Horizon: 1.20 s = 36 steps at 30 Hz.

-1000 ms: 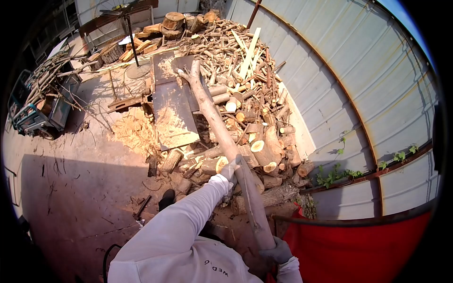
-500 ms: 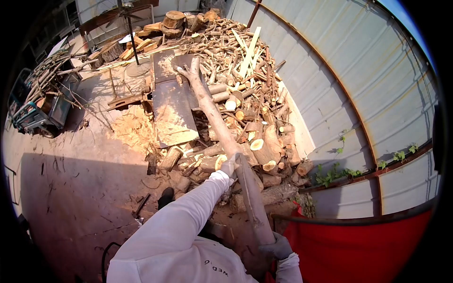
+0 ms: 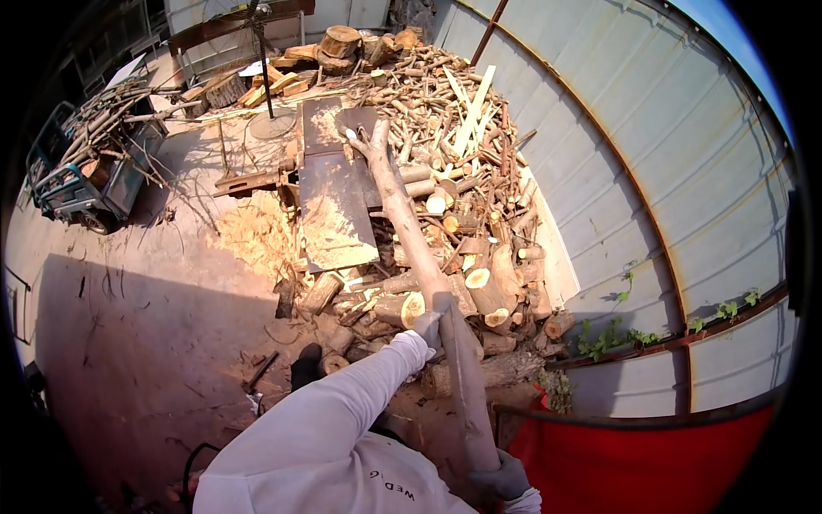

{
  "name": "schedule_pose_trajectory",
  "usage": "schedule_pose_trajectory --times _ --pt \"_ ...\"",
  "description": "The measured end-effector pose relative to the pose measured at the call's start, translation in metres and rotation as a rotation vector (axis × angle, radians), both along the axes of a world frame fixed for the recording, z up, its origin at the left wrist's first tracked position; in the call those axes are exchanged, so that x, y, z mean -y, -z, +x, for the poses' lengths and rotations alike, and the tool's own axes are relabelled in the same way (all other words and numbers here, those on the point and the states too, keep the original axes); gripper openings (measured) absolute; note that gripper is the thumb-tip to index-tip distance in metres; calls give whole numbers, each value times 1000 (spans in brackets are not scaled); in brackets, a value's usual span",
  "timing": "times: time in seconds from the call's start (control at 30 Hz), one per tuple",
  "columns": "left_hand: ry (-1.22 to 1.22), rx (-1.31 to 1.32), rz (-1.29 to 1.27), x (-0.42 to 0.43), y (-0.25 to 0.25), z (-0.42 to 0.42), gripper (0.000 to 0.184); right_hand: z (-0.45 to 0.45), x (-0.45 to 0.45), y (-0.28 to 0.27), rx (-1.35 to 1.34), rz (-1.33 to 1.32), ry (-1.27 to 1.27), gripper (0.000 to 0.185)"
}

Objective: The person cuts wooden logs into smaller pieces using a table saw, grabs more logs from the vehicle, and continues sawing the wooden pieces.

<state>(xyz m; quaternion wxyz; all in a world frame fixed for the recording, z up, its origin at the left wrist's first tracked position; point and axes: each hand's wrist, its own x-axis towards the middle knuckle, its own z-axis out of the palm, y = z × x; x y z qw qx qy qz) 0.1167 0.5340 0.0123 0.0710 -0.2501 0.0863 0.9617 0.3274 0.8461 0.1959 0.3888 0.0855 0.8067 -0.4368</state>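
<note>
A long, bare tree branch (image 3: pixel 409 231) with a fork at its far end runs from beside the dark board towards my body. My left hand (image 3: pixel 431 326), in a grey glove, grips it around the middle. Close to my body, my right hand (image 3: pixel 507 477), also grey-gloved, is wrapped round its near end. Beneath and beside the branch lies a heap of cut logs (image 3: pixel 486 289). The dark board (image 3: pixel 334 188), dusted with sawdust, lies left of the forked end.
At the left stands a cart (image 3: pixel 111 184) loaded with thin branches (image 3: pixel 103 128). Sawdust (image 3: pixel 253 230) covers the ground by the board. A metal wall (image 3: pixel 616 154) borders the right side, with a red sheet (image 3: pixel 634 463) below it. A thin pole (image 3: pixel 264 68) rises at the back.
The view has turned slightly, so the surroundings sit further right and lower. Both hands keep their hold on the branch, which shows little movement against the log heap.
</note>
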Motion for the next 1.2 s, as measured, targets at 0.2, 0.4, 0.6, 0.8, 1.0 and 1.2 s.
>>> schedule_pose_trajectory --times 0.2,0.4,0.6,0.8,1.0,1.2 --pt "68 -120 -322 14 70 -19 36 5 3 30 -41 -50 42 66" --pt "-31 -146 -114 3 27 -1 38 5 26 -18 -25 23 41 66" --pt "65 21 -206 18 36 -23 36 -7 1 30 -34 -95 81 63" --pt "234 -78 -1113 12 5 2 44 -14 7 36 9 -133 68 66" --pt "66 44 -134 -30 9 19 47 -17 9 27 14 -85 59 66" --pt "59 13 -192 -43 -19 36 52 -1 -8 10 -4 -154 116 61"
